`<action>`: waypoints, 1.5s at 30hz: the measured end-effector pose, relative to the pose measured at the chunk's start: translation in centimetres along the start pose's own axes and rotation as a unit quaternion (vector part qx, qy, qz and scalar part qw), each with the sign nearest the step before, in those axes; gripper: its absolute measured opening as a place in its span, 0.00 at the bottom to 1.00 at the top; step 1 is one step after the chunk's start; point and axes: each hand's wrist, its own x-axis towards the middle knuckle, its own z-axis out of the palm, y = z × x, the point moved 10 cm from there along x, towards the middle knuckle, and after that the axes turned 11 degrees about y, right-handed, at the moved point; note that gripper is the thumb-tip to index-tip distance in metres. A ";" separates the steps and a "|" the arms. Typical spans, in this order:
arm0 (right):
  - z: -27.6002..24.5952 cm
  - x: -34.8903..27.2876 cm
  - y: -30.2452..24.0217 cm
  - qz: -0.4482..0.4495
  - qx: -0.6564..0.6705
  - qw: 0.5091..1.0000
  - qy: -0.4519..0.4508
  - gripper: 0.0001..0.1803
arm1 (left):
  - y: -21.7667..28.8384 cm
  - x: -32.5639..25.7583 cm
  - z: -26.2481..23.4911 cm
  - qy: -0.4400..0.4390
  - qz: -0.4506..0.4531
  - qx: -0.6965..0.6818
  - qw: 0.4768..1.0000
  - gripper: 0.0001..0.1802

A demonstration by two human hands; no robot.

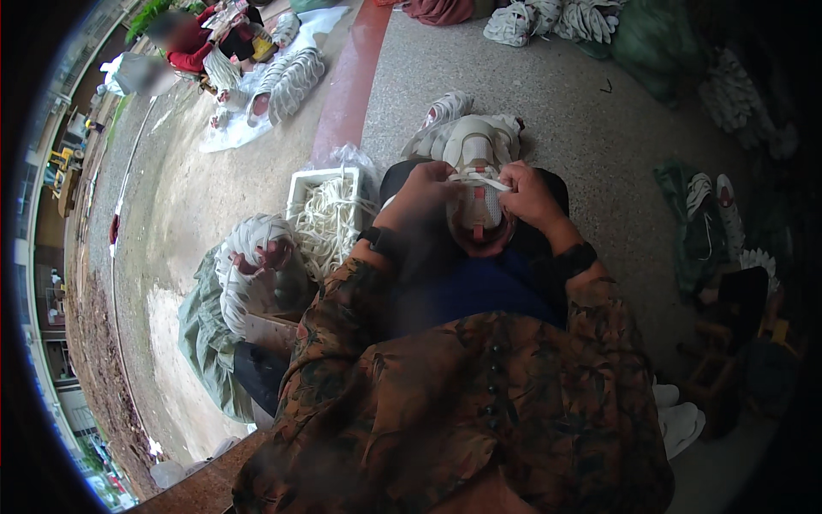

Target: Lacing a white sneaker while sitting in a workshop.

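Note:
A white and grey shoe upper [476,152] with reddish tabs rests between my knees, its opening toward me. Across its front runs a white shoelace [479,179]. My left hand [424,195] has its fingers pinched on the lace at the left side of the shoe. Opposite it, my right hand [528,195] grips the lace at the right side, thumb and fingers together. More pale shoe uppers [438,140] lie just beyond my knees. To my left, a white foam box [297,194] holds a tangle of white laces [324,224].
Stacked white uppers [244,248] stand by a green sack [205,334] at left. Far left, a person in red [190,56] sits near rows of shoe parts [295,84] on plastic sheeting. Bundles [518,24] and green sacks [659,47] lie at far right.

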 end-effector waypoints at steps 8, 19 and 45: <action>-2.7 1.6 1.9 0.073 0.027 0.975 0.208 0.03 | -0.7 -0.1 0.2 0.037 -0.019 -0.084 0.996 0.08; 3.6 -1.5 7.6 0.413 0.524 0.745 0.008 0.05 | 0.4 0.4 -2.1 0.184 0.143 0.130 0.964 0.07; -8.1 -8.9 13.8 0.429 0.437 0.737 0.288 0.06 | -4.5 -3.2 -11.5 0.267 -0.070 -0.220 0.936 0.05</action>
